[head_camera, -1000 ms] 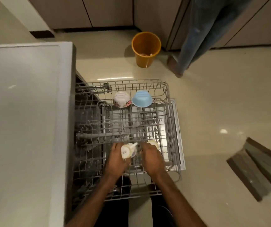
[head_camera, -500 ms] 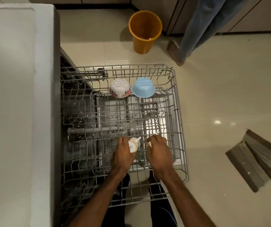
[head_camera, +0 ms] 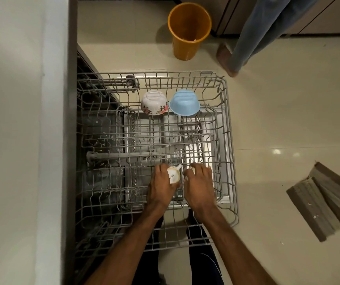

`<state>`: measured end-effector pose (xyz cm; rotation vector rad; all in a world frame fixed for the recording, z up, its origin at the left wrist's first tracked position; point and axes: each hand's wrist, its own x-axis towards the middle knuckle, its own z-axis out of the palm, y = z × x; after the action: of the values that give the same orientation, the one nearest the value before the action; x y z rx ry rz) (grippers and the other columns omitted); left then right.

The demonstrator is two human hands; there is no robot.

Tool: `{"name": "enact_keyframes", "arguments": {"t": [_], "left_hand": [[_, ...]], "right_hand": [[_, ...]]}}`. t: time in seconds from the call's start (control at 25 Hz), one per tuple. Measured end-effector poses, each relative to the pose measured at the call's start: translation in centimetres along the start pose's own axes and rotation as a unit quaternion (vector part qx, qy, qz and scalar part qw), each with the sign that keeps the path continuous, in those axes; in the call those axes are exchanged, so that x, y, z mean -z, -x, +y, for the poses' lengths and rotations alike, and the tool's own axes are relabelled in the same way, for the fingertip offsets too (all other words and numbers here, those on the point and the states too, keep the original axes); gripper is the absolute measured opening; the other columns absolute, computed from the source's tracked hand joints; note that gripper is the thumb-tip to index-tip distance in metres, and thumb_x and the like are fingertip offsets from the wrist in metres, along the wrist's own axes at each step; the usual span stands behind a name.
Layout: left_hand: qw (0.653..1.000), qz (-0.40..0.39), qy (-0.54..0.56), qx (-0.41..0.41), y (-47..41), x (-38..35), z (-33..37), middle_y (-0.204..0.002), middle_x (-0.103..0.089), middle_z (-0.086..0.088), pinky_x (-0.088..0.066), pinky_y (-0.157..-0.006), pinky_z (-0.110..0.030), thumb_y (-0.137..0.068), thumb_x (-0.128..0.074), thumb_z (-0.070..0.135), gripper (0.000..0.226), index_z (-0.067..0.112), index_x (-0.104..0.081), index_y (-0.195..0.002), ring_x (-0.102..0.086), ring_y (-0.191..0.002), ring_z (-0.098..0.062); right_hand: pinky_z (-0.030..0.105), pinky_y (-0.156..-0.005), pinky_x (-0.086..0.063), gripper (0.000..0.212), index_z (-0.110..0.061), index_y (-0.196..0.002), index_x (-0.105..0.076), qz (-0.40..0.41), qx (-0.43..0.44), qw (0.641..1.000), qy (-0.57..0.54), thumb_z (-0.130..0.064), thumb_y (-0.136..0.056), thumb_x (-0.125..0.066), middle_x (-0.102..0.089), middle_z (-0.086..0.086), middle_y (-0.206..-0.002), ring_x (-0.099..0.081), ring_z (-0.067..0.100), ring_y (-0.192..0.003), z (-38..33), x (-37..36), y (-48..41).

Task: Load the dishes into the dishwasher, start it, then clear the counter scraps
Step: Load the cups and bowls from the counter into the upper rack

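Over the pale floor [head_camera: 278, 120] the rack [head_camera: 175, 73] stands pulled out. Near its middle your left hand [head_camera: 161, 186] grips a cup [head_camera: 174, 175] and your right hand [head_camera: 201, 185] curls over a second cup [head_camera: 192, 170]. Both have sunk lower and look nearly seated.

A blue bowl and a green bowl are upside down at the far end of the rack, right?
Not quite. The head view shows the flowered bowl beside the blue bowl is white, not green. Both are upside down at the far end of the rack.
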<state>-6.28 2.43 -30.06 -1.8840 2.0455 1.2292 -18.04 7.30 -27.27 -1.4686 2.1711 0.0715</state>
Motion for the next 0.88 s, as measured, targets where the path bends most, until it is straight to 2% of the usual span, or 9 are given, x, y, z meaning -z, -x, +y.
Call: {"name": "enact_keyframes", "arguments": {"t": [0.16,0.32,0.44,0.56,0.72,0.84,0.88], "left_hand": [[1.0,0.006,-0.018,-0.01,0.7,1.2,0.7,-0.13,-0.044,-0.002,-0.051,-0.081,-0.033,-0.076,-0.083,0.036,0.073,0.018,-0.042,-0.134,-0.054,-0.111,-0.02],[0.998,0.046,-0.024,-0.031,3.0,4.2,2.0,-0.128,-0.047,-0.003,-0.051,-0.088,-0.036,-0.088,-0.069,0.04,0.057,0.017,-0.043,-0.133,-0.053,-0.112,-0.019],[0.995,0.083,-0.042,-0.028,6.5,7.8,3.8,-0.121,-0.056,0.001,-0.05,-0.082,-0.033,-0.097,-0.057,0.036,0.034,0.021,-0.046,-0.125,-0.059,-0.104,-0.018],[0.989,0.133,-0.068,0.003,11.8,12.3,6.0,-0.116,-0.062,-0.001,-0.048,-0.076,-0.035,-0.099,-0.048,0.035,0.024,0.021,-0.048,-0.12,-0.064,-0.098,-0.023],[0.959,0.278,0.013,0.062,20.6,17.3,5.5,-0.101,-0.061,0.009,-0.043,-0.07,-0.03,-0.098,-0.046,0.044,0.011,0.034,-0.048,-0.101,-0.06,-0.087,-0.015],[0.911,0.387,0.056,0.131,27.4,19.2,2.5,-0.094,-0.061,0.014,-0.045,-0.07,-0.029,-0.096,-0.047,0.048,0.011,0.038,-0.05,-0.094,-0.059,-0.08,-0.01],[0.884,0.427,0.076,0.175,30.5,19.7,0.9,-0.095,-0.064,0.015,-0.046,-0.069,-0.027,-0.095,-0.05,0.047,0.011,0.037,-0.053,-0.094,-0.06,-0.079,-0.008]], "right_hand": [[0.047,-0.122,-0.016,0.04,-0.018,-0.132,-0.056,-0.001,0.016,1.0,0.006,-0.027,-0.094,-0.057,-0.043,0.006,-0.147,-0.027,0.025,-0.142,0.4,1.2,0.7],[0.046,-0.119,-0.022,0.043,-0.016,-0.131,-0.056,-0.006,0.051,0.999,0.01,-0.016,-0.088,-0.06,-0.048,0.008,-0.141,-0.034,0.027,-0.136,0.2,3.9,1.6],[0.041,-0.116,-0.026,0.039,-0.015,-0.128,-0.058,-0.01,0.113,0.994,0.001,-0.014,-0.09,-0.058,-0.051,0.008,-0.137,-0.04,0.026,-0.131,-1.4,7.5,2.8],[0.036,-0.11,-0.032,0.033,-0.014,-0.126,-0.058,-0.004,0.2,0.98,-0.014,-0.015,-0.094,-0.055,-0.053,0.006,-0.134,-0.043,0.025,-0.125,-4.4,12.1,5.4],[0.036,-0.101,-0.04,0.028,-0.014,-0.125,-0.057,-0.008,0.348,0.936,-0.062,-0.018,-0.098,-0.051,-0.055,0.006,-0.127,-0.047,0.024,-0.118,-10.4,16.7,9.7],[0.036,-0.097,-0.045,0.024,-0.013,-0.12,-0.06,-0.021,0.455,0.875,-0.16,-0.017,-0.098,-0.052,-0.057,0.005,-0.124,-0.051,0.022,-0.115,-16.3,17.7,13.8],[0.033,-0.098,-0.044,0.023,-0.014,-0.119,-0.061,-0.028,0.502,0.847,-0.171,-0.016,-0.097,-0.054,-0.058,0.005,-0.124,-0.051,0.022,-0.116,-18.6,17.5,16.1]]}}
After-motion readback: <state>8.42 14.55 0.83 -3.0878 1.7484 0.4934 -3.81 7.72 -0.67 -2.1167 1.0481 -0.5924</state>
